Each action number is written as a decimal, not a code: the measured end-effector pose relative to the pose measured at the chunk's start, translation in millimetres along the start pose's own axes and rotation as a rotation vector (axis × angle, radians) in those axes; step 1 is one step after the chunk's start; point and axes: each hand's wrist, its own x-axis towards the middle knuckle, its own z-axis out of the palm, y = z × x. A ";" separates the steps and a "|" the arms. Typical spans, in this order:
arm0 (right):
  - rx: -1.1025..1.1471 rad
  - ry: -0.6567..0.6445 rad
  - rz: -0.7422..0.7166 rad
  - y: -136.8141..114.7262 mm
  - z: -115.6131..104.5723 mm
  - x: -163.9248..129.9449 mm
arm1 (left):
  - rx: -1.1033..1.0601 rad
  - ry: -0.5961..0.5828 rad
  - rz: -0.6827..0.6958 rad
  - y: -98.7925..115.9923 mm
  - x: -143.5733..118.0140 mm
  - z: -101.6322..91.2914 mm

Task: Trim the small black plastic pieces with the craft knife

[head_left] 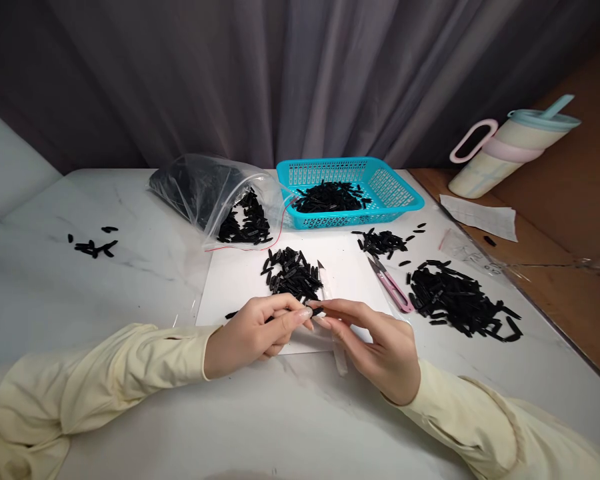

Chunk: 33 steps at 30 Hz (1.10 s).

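Observation:
My left hand (263, 331) and my right hand (375, 337) meet over the near edge of a white sheet (240, 293). Between their fingertips is a small, flat black piece (318, 311), pinched from both sides and partly covered by the fingers. Just beyond the hands lies a heap of similar black pieces (293, 273). A craft knife (326, 280) with a pale handle rests under and past the right fingers, its blade pointing away. Pink thread snips (391, 285) lie to the right of the sheet.
A blue basket (405, 200) and an open plastic bag (190, 193) hold black pieces at the back. A large pile (455, 300) and a smaller pile (384, 243) lie right; a few pieces (95, 249) lie far left. A tumbler (505, 157) stands back right beside paper (485, 219).

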 end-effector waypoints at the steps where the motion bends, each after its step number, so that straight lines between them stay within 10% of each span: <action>1: -0.006 0.001 -0.009 0.5 -0.1 0.2 | 0.009 0.015 -0.001 -0.3 0.4 0.3; 12: 0.256 -0.323 -0.112 1.7 -2.3 4.7 | 0.214 0.014 0.071 -4.6 0.1 2.0; 33: 0.320 -0.333 0.063 3.1 -7.4 6.1 | 0.116 -0.139 -0.016 -0.1 1.2 1.0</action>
